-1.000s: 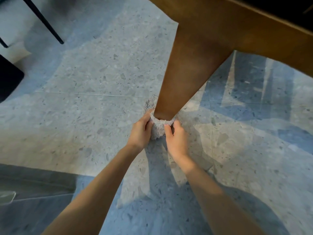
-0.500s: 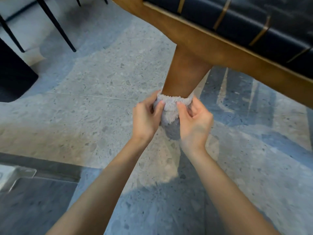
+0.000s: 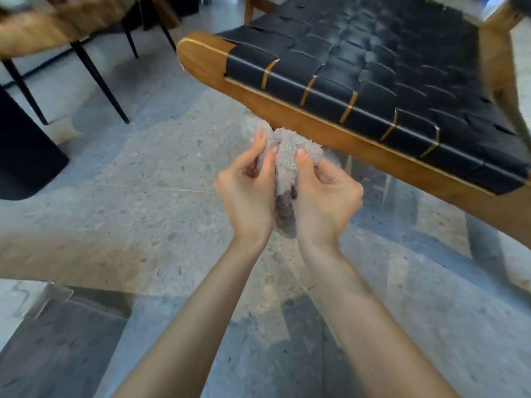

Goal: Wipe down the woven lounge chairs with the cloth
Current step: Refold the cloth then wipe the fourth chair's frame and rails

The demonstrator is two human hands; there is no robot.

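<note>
A lounge chair (image 3: 373,81) with a brown wooden frame and a seat of woven black straps fills the upper right. Just below its front rail, a grey fluffy cloth (image 3: 288,162) is bunched between both hands. My left hand (image 3: 247,191) grips the cloth's left side with curled fingers. My right hand (image 3: 324,196) pinches its right side, thumb on top. The cloth hangs in the air, apart from the wood. The chair leg is hidden behind the hands and cloth.
Grey speckled stone floor (image 3: 143,196) lies below. At the upper left stands a wooden table (image 3: 57,27) on thin black legs (image 3: 97,76). A dark rounded object (image 3: 23,156) sits at the left edge. A step edge (image 3: 43,294) runs at the lower left.
Both hands have drawn the cloth up off the chair leg and bunched it together in the air. The view has risen, so the woven seat now shows.
</note>
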